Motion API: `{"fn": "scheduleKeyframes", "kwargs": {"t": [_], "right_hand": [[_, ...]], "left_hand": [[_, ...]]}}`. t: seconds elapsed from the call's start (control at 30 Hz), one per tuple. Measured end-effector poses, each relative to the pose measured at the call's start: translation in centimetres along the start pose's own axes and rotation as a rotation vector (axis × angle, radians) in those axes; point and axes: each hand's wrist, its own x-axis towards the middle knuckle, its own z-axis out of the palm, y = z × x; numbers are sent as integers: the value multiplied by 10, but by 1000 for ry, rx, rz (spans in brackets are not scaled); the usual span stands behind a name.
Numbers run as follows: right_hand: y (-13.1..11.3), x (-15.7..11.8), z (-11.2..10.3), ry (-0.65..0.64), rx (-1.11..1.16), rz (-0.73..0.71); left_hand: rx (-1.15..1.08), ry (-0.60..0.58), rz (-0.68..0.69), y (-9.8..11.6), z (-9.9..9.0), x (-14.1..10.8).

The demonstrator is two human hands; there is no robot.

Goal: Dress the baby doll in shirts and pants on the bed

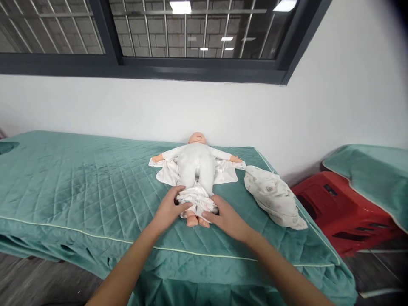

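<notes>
A baby doll (196, 161) with a white body lies on its back, arms spread, its head toward the wall. A white printed baby garment (196, 196), probably trousers, is bunched around its lower legs. The doll's feet (197, 220) poke out at the near end. My left hand (170, 207) grips the bunched garment at its left side, thumb on top. On the right side, my right hand (227, 216) has its fingers closed on the same cloth. Under the doll's arms and back, an open white baby shirt (226, 172) is spread out.
A green quilted cover (95, 182) lies over the bed, its near edge in front of me. A crumpled white printed cloth (270, 195) rests to the doll's right. Red plastic stools (344, 212) stand beyond the right edge, partly under green fabric. A barred window (191, 68) is above.
</notes>
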Motion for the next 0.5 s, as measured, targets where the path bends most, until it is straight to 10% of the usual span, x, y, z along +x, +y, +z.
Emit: {"fn": "scheduleKeyframes", "kwargs": {"t": [0.5], "right_hand": [[-38,-1,-28,-194,-273,-36]], "left_hand": [[506,-218,170,45,-16,-43]]}}
